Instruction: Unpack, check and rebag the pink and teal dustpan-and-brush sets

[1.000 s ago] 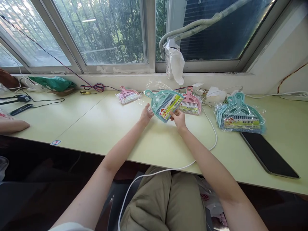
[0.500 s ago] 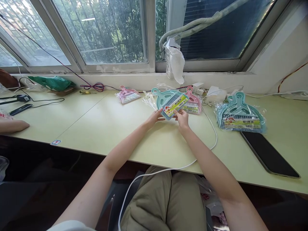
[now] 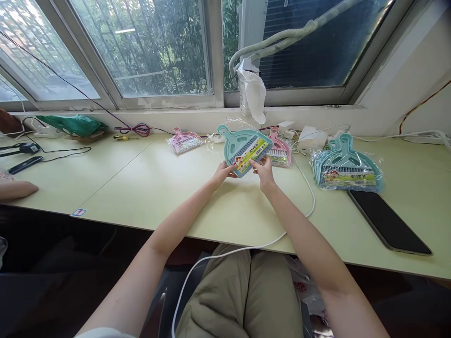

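Note:
A teal dustpan and brush set (image 3: 243,146) in clear wrap, with a yellow printed label, is held tilted above the table by both hands. My left hand (image 3: 225,173) grips its lower left corner, and my right hand (image 3: 264,171) pinches the lower right edge with the thumb on the front. Partly behind it lies a pink dustpan set (image 3: 280,149). Another pink dustpan set (image 3: 184,141) rests farther left. To the right, several teal dustpan sets (image 3: 347,164) are piled together in clear bags.
A black phone (image 3: 391,223) lies at the right, touching the teal pile. A white cable (image 3: 312,192) runs over the table edge to my lap. At the left are a green bag (image 3: 72,124), a screwdriver (image 3: 121,138) and another person's forearm (image 3: 17,190). Windows stand behind the table.
The view has shifted slightly, so everything sits a little farther left. Both hands still hold the teal set, with its tilt nearly the same.

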A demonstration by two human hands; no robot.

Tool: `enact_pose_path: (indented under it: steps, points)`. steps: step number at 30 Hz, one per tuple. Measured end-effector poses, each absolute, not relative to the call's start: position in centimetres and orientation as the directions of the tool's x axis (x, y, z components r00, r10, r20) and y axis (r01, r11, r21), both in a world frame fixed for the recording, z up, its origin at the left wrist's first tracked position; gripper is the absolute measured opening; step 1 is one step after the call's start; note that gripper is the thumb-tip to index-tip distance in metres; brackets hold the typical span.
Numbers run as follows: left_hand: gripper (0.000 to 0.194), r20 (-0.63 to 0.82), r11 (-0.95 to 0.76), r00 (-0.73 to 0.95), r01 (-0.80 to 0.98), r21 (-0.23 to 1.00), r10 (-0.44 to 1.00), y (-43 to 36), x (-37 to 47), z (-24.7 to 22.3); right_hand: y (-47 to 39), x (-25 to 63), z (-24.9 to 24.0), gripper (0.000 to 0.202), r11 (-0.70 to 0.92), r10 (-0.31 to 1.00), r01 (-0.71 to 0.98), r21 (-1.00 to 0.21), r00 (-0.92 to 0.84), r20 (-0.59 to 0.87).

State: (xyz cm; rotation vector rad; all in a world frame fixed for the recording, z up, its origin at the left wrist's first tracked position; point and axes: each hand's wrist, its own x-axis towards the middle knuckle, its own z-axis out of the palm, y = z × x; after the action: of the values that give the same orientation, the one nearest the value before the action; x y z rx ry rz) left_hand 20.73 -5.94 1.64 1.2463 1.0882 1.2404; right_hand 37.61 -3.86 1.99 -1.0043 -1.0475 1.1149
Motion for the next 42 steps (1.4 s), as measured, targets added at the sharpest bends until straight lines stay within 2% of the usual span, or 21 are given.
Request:
enact_pose_path:
  steps: [5, 8, 13, 17, 19, 26, 30, 33, 36, 39, 42]
  points:
    - [0.041, 0.072, -0.067, 0.107, -0.054, 0.996, 0.992, -6.1, 20.6, 1.9, -2.2, 38.9, 2.1, 0.032, 0.269, 0.955, -0.396, -0.878, 0.23, 0.188]
    - [0.043, 0.073, -0.066, 0.122, -0.055, 0.996, 0.99, -6.1, 20.6, 1.8, -1.6, 39.6, 2.5, 0.028, 0.325, 0.945, -0.502, -0.801, 0.212, 0.25]
    - [0.047, 0.079, -0.07, 0.133, -0.07, 0.995, 0.988, -5.9, 20.3, 1.4, -2.0, 40.0, 3.6, 0.027, 0.215, 0.967, -0.605, -0.766, 0.021, 0.255]
    - [0.046, 0.079, -0.068, 0.132, -0.082, 0.994, 0.988, -5.7, 20.0, 1.3, -2.9, 39.6, 3.9, 0.033, 0.11, 0.949, -0.611, -0.784, -0.17, 0.266]
    - [0.046, 0.079, -0.069, 0.142, -0.078, 0.995, 0.987, -5.7, 20.0, 1.3, -3.1, 39.3, 3.6, 0.034, 0.08, 0.946, -0.591, -0.802, -0.21, 0.248]
    - [0.05, 0.034, -0.023, 0.235, -0.048, 0.999, 0.971, -5.7, 20.0, 1.3, -2.7, 38.7, 2.3, 0.023, 0.049, 0.99, -0.551, -0.833, -0.082, 0.113]
    - [0.058, -0.022, 0.045, 0.403, -0.048, 0.998, 0.915, -6.3, 20.1, 1.8, -2.6, 38.4, 1.9, 0.024, 0.06, 0.996, -0.591, -0.805, -0.021, 0.09]
    - [0.063, -0.119, 0.119, 0.571, 0.036, 0.992, 0.813, -7.0, 20.1, 2.3, -2.7, 38.2, 1.8, 0.027, 0.067, 0.997, -0.617, -0.784, 0.011, 0.077]
    - [0.066, -0.181, 0.175, 0.638, 0.074, 0.982, 0.748, -7.0, 19.7, 2.6, -2.8, 38.1, 1.8, 0.027, 0.082, 0.996, -0.616, -0.783, 0.019, 0.09]
    - [0.059, -0.149, 0.19, 0.531, -0.024, 0.981, 0.834, -6.3, 19.1, 2.7, -2.8, 38.3, 1.9, 0.025, 0.099, 0.993, -0.608, -0.788, 0.015, 0.113]
    - [0.046, 0.011, 0.056, 0.262, -0.245, 0.968, 0.965, -5.7, 19.0, 2.7, -2.8, 38.2, 1.9, 0.022, 0.09, 0.993, -0.596, -0.798, -0.01, 0.12]
